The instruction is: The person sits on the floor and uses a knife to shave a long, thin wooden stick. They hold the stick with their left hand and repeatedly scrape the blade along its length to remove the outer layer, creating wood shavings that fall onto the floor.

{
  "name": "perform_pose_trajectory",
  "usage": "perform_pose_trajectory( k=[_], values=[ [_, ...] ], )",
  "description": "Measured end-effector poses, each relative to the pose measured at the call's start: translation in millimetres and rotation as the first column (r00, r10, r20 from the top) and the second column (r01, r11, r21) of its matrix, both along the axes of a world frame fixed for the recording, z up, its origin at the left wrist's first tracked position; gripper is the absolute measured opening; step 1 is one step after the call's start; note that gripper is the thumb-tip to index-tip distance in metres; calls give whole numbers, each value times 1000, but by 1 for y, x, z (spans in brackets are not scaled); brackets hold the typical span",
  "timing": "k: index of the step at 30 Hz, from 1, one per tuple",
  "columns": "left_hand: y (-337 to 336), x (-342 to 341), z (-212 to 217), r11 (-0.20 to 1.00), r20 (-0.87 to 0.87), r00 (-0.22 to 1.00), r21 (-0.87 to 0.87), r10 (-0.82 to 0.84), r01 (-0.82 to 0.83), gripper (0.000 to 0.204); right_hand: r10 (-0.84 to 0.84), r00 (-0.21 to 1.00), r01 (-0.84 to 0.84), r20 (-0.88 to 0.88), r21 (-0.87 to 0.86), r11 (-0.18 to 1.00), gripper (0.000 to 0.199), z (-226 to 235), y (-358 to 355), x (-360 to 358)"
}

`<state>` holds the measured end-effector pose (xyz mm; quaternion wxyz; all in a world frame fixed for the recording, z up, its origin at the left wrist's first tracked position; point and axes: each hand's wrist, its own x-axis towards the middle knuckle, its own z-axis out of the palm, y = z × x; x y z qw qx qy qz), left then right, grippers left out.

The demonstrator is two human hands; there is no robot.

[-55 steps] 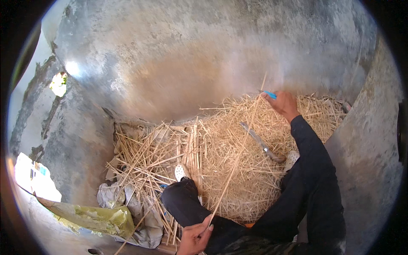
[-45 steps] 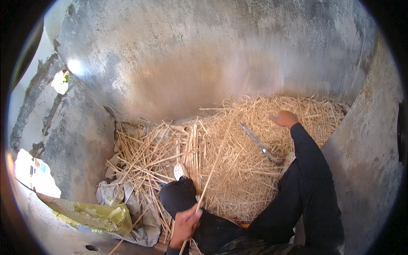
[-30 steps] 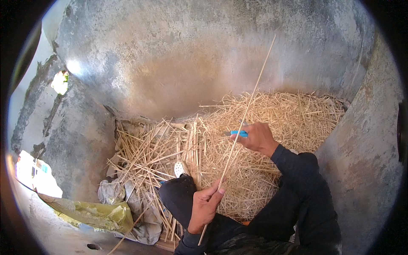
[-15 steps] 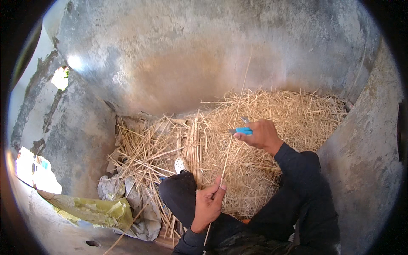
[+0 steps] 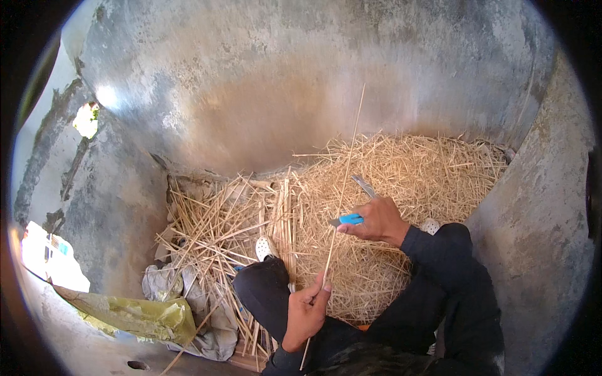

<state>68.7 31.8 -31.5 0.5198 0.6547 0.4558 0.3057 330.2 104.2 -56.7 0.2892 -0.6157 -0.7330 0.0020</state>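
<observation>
A long, thin bamboo strip (image 5: pixel 347 164) slants up from my lap toward the far wall. My left hand (image 5: pixel 307 309) pinches its lower part between thumb and fingers. Further up, my right hand (image 5: pixel 378 220) is closed around a blue-handled knife (image 5: pixel 350 219), whose dark blade meets or nearly meets the strip. A grey metal piece (image 5: pixel 364 186) sticks out beyond the fingers of that hand; whether it belongs to the knife I cannot tell. Straw-like shavings (image 5: pixel 426 166) lie heaped beneath and behind both hands.
Loose bamboo strips (image 5: pixel 210 219) lie scattered at left. Near them are a crumpled grey sack (image 5: pixel 216 329) and a yellow-green sheet (image 5: pixel 150 316). Grey plastered walls (image 5: pixel 282 81) enclose the space, with bright openings (image 5: pixel 53 257) at left. A white clog (image 5: pixel 264 248) is on my foot.
My right hand and the knife have moved down along the strip, closer to my left hand. More of the grey metal piece shows. The strip's far tip sits lower.
</observation>
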Motion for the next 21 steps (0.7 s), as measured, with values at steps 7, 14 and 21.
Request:
perform_pose_trajectory(
  k=[7, 14, 21],
  values=[
    [-16, -15, 4, 995, -27, 999, 93, -42, 44, 32, -132, 991, 131, 32, 34, 991, 78, 3, 22, 25],
    [-36, -32, 14, 988, -102, 992, 130, -68, 81, 29, -193, 981, 191, 28, 76, 979, 78, -1, 32, 42],
    [-53, -46, 12, 981, -161, 984, 162, -83, 109, 26, -193, 980, 189, 54, 73, 979, 79, 8, 32, 43]
  ],
)
